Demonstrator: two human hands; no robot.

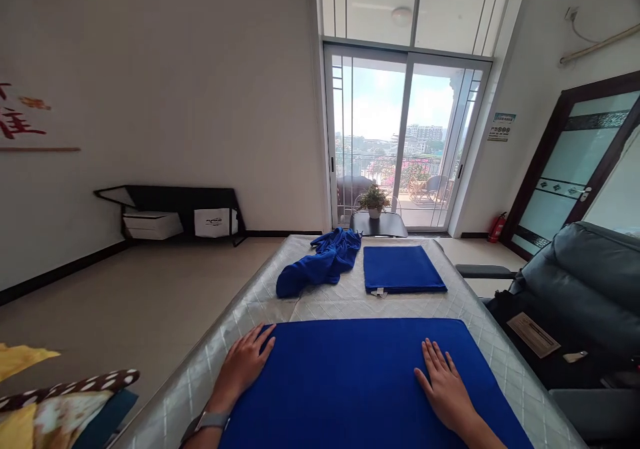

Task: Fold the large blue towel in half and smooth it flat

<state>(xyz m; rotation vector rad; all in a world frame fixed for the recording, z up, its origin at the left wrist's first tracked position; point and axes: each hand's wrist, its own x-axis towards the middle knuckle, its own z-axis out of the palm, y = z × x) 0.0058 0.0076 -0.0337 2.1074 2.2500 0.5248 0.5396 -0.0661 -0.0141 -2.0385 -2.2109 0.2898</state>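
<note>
A large flat blue cloth is spread over the near part of a white quilted mattress. My left hand rests at the cloth's upper left corner, fingers apart, holding nothing. On the right part of the cloth lies my right hand, palm down, with its fingers stretched and nothing held. Beyond the cloth, a crumpled blue cloth is on the left. To the right of it sits a neatly folded blue cloth with a small white tag at its near edge.
A potted plant stands on a dark chair past the mattress. At the right is a black armchair with a brown card on it. Patterned cushions lie at the lower left. A black rack is by the wall.
</note>
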